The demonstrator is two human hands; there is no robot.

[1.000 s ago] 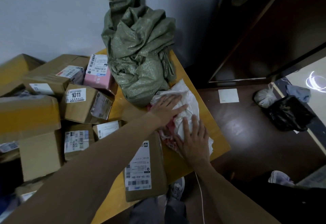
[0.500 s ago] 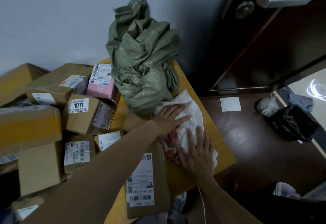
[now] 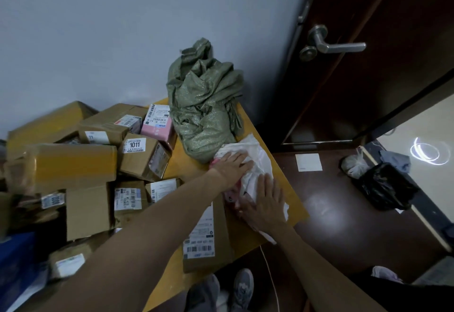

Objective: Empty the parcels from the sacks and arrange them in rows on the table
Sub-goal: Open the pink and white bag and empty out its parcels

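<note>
A soft white and pink plastic parcel (image 3: 255, 157) lies near the right edge of the yellow table (image 3: 292, 203). My left hand (image 3: 232, 165) presses flat on its upper part with straight fingers. My right hand (image 3: 266, 204) lies flat on its lower part, fingers spread. A crumpled green sack (image 3: 204, 107) stands just behind the parcel. A flat brown parcel with a white label (image 3: 208, 238) lies under my left forearm at the table's front edge. Several cardboard boxes, one marked 1011 (image 3: 142, 154), and a pink box (image 3: 158, 125) are piled on the left.
A dark wooden door (image 3: 368, 53) with a metal handle stands to the right. On the dark floor sit a black bag (image 3: 383, 186) and a small white bag (image 3: 355, 164). My grey shoes (image 3: 242, 287) show below the table edge. A blue surface (image 3: 17, 257) is at lower left.
The view has tilted upward, so everything sits lower in frame. Both hands stay flat on the white and pink parcel with hardly any shift.
</note>
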